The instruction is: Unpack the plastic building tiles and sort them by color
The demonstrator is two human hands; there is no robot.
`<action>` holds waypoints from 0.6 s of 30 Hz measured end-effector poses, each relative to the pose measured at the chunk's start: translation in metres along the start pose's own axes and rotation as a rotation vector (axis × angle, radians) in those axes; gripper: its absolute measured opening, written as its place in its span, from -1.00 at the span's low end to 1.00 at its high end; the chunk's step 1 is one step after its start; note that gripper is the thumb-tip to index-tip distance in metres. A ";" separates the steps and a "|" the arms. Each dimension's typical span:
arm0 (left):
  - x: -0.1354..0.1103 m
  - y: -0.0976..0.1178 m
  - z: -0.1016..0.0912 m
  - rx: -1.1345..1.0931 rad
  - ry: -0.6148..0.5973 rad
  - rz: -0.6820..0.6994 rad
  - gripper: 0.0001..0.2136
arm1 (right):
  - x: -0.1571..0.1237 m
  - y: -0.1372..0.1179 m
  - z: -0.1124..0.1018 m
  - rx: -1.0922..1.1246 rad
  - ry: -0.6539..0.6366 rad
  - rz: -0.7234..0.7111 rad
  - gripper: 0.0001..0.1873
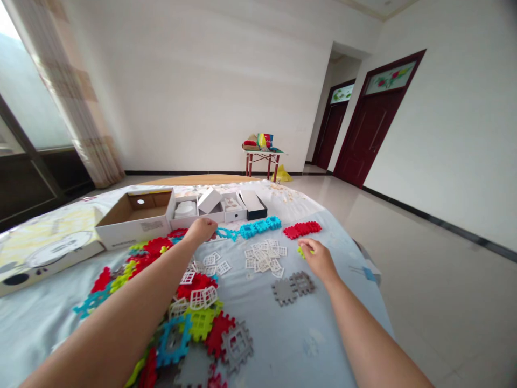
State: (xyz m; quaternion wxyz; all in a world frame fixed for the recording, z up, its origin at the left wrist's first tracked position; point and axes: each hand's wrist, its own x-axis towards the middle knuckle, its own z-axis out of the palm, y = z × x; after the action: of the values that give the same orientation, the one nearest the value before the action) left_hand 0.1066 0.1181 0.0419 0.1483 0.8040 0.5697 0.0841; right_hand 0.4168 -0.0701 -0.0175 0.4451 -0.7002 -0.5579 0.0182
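my left hand curled at the end of the blue tile chain, can't tell if gripping, near the bed's far edge, right hand pinching a green tile beside it

The left hand and right hand are bare, forearms likewise unclothed.
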 end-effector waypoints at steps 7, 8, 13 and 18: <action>-0.006 -0.012 0.006 0.063 -0.020 -0.017 -0.71 | 0.001 0.002 -0.001 -0.011 0.002 0.029 -0.70; -0.005 -0.011 0.007 0.076 -0.020 -0.002 -0.67 | 0.001 0.001 -0.001 -0.015 0.005 0.030 -0.70; 0.001 -0.005 0.014 0.130 -0.070 0.053 -0.54 | 0.001 -0.002 0.000 -0.023 0.017 0.011 -0.71; -0.002 0.001 0.008 0.114 -0.044 0.044 -0.42 | 0.003 -0.003 0.003 -0.006 0.022 -0.006 -0.72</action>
State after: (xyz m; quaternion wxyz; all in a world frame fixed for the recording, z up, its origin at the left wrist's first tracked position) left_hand 0.1091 0.1148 0.0350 0.1129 0.8251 0.5524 0.0373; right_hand 0.4142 -0.0659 -0.0164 0.4491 -0.7000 -0.5553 0.0071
